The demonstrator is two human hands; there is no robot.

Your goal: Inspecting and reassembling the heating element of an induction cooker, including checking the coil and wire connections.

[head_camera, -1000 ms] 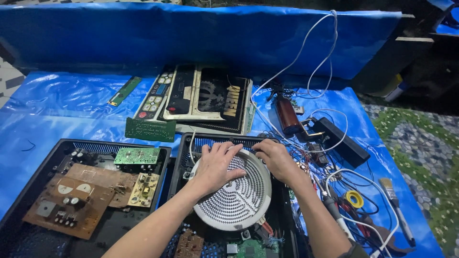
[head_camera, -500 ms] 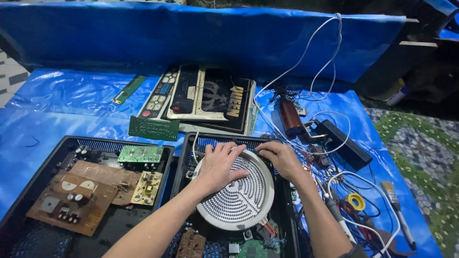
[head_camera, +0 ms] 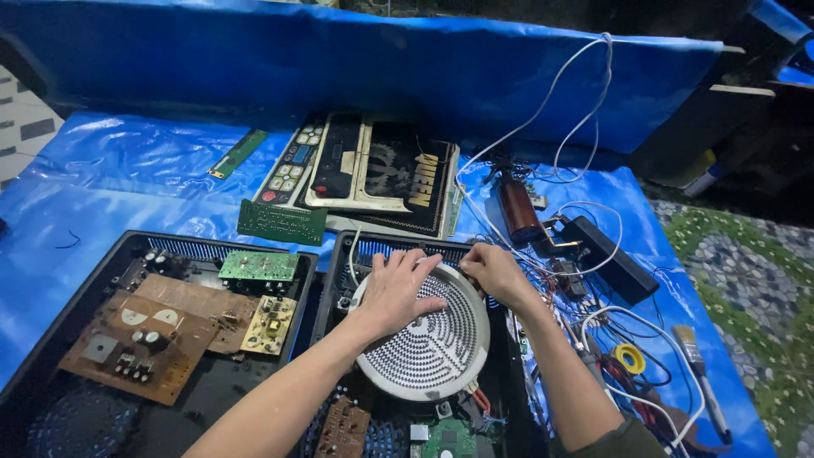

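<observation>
Far left, on the blue tarp (head_camera: 102, 182): a narrow green strip board (head_camera: 238, 153), lying loose and well apart from the hands.

Left black tray (head_camera: 51, 339): holds a brown circuit board (head_camera: 144, 335), a small green board (head_camera: 259, 265) and a pale yellow board (head_camera: 270, 324) just beside it. None touched.

Behind the trays: a green perforated board (head_camera: 281, 222) resting against stacked control panels (head_camera: 373, 174) with buttons and a dark glass face.

Right black tray (head_camera: 509, 399): a round white coil disc (head_camera: 428, 343) with concentric slotted rings lies inside, over loose wires and a green board (head_camera: 449, 441) at the near end. A small brown board (head_camera: 346, 428) sits at the tray's near left corner.

Left hand (head_camera: 397, 288): flat on the disc's upper left, fingers spread, palm pressing down; grip not closed round anything.

Right hand (head_camera: 496, 271): at the disc's far right rim, fingers curled onto the edge; whether it pinches the rim or only touches it, cannot tell.

Right of the tray: a tangle of white and coloured wires (head_camera: 585, 288), a brown cylindrical part (head_camera: 519, 212), a black power adapter (head_camera: 609, 254), a yellow tape roll (head_camera: 631, 357) and a paintbrush (head_camera: 699, 373) near the tarp's edge. The wires crowd close to the right forearm.
</observation>
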